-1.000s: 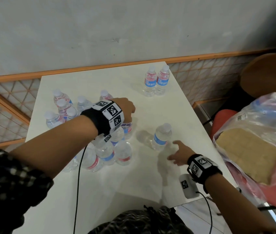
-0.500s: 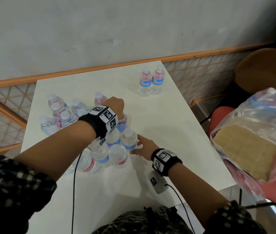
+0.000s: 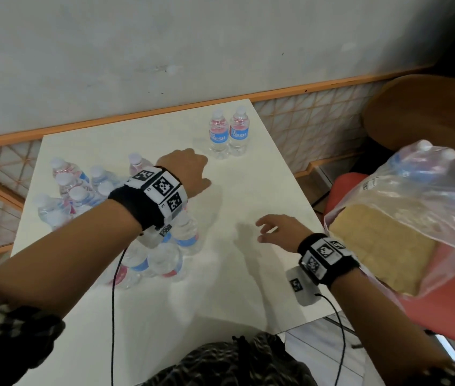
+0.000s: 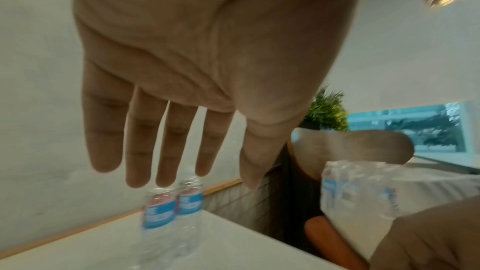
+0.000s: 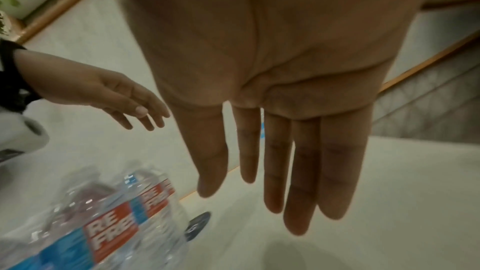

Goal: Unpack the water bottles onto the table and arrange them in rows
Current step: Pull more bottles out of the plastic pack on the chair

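Several small clear water bottles with blue and red labels stand in a cluster on the left of the white table; more of them stand under my left wrist. A pair of bottles stands apart at the far right edge. My left hand hovers between the cluster and the pair, fingers straight and empty, pointing at the pair. My right hand hovers over bare table to the right of the cluster, fingers spread and empty. The nearest bottles lie at its lower left.
A torn plastic-wrapped pack with more bottles and a cardboard base rests on a red chair off the table's right edge. A wooden chair back stands behind it. The table's far edge meets the wall.
My right hand slid a single bottle left into the cluster, let go and drew back right. My left hand came off the cluster bottle's top and moved forward-right, fingers straightened.
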